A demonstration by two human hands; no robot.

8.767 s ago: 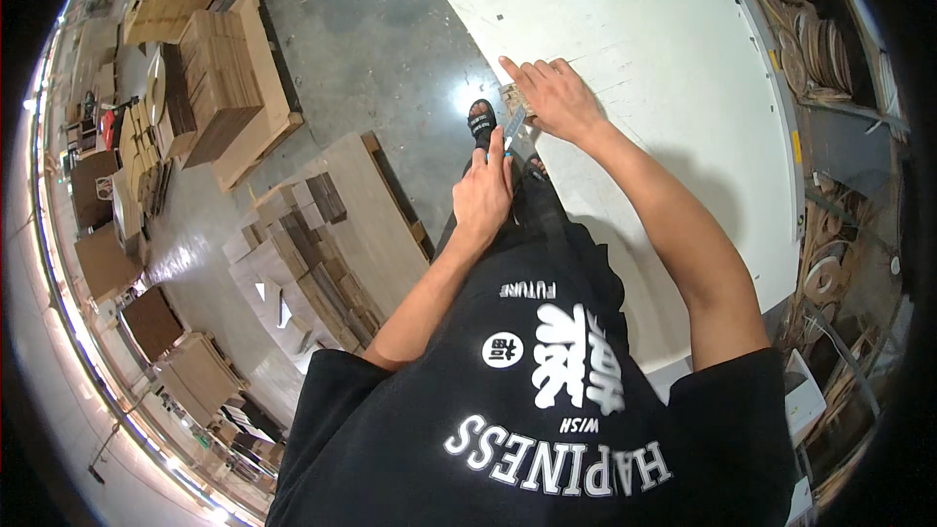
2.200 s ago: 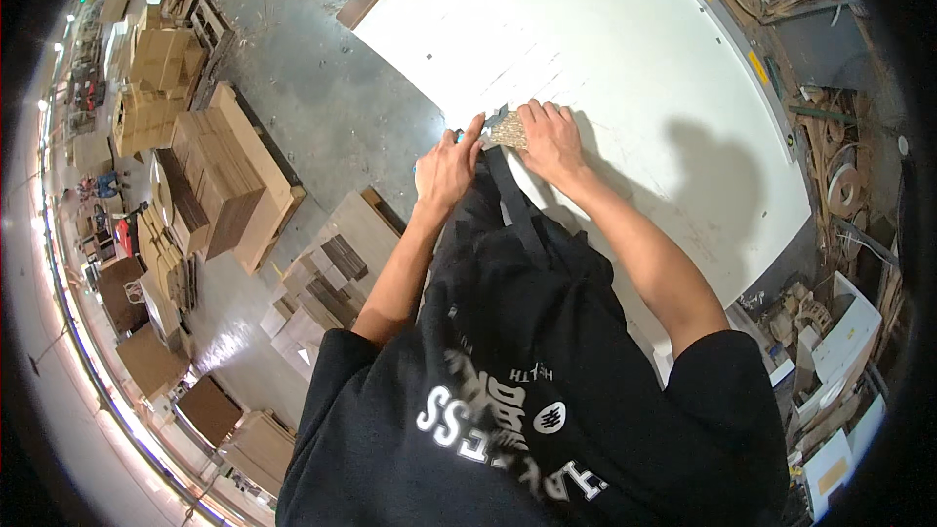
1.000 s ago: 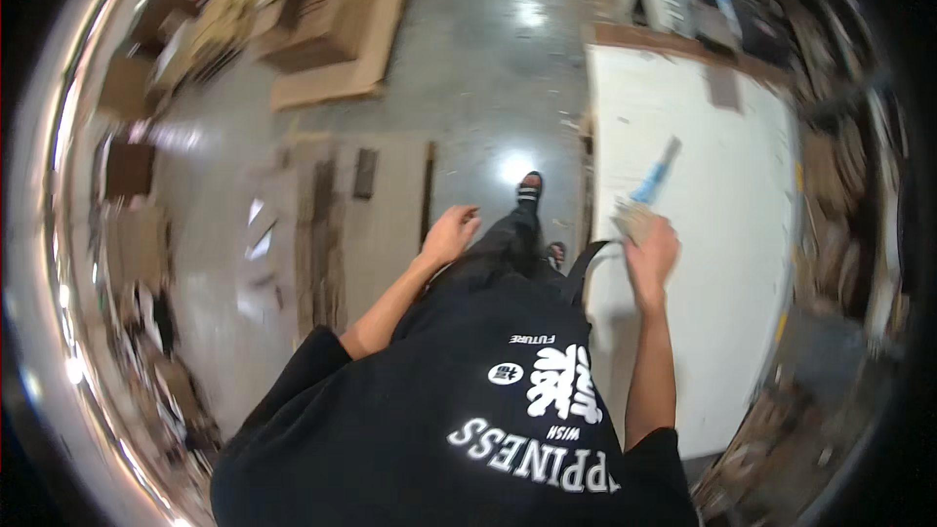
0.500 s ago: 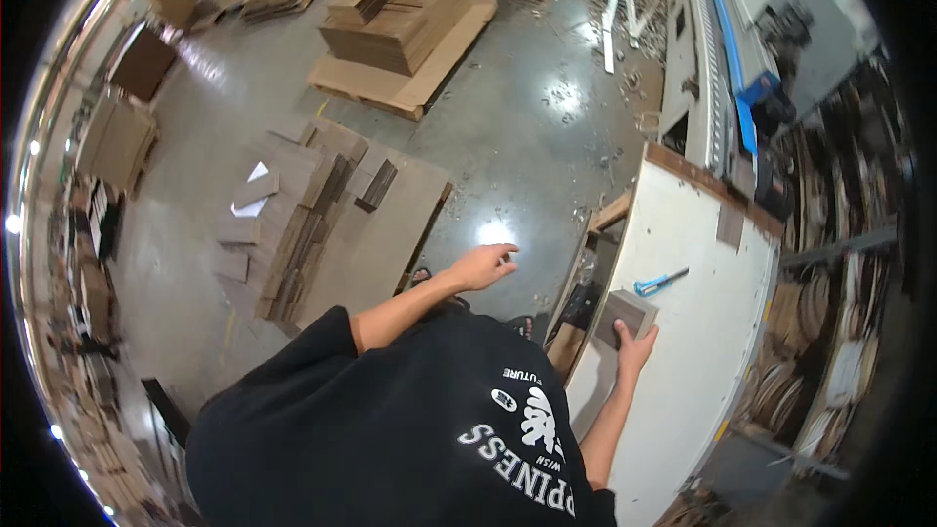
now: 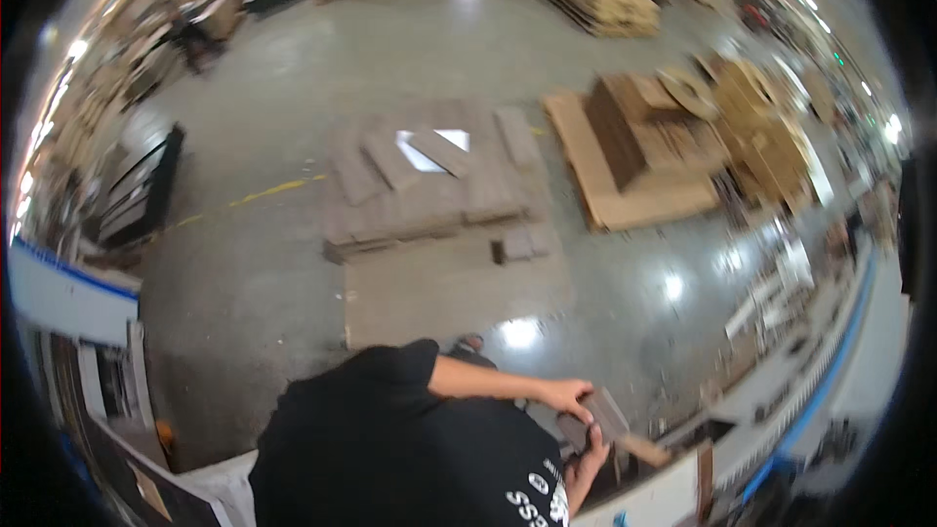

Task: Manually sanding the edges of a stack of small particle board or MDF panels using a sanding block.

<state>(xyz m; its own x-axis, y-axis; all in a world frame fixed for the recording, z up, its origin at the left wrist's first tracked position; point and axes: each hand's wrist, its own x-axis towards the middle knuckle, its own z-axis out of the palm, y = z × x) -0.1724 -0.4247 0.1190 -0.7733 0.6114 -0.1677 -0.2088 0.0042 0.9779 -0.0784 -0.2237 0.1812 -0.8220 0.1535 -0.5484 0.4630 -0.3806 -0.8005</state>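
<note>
A short stack of brown wood-look boards [image 5: 607, 412] is held between my two hands in front of me, at the edge of the white worktable [image 5: 649, 500]. My left hand [image 5: 566, 397] grips its left side, fingers closed round the upper corner. From below, my right hand [image 5: 590, 461] holds the near end with the thumb up along it. Motion blur hides how many boards are in the stack. Ahead on the floor lies a low spread of similar boards [image 5: 390, 220] on a large flat panel [image 5: 429, 298], with a small separate pile of boards [image 5: 524, 244] at its right.
White paper [image 5: 418, 154] lies among the floor boards. To the right a pallet [image 5: 610, 210] bears a tall board stack [image 5: 639, 137]. A long machine with a blue strip [image 5: 810, 420] runs along the right. A dark rack [image 5: 137, 190] stands at left.
My view has swung left toward the floor boards. The stack has come off the white worktable in my right hand, and my left hand, empty before, has closed on it too.
</note>
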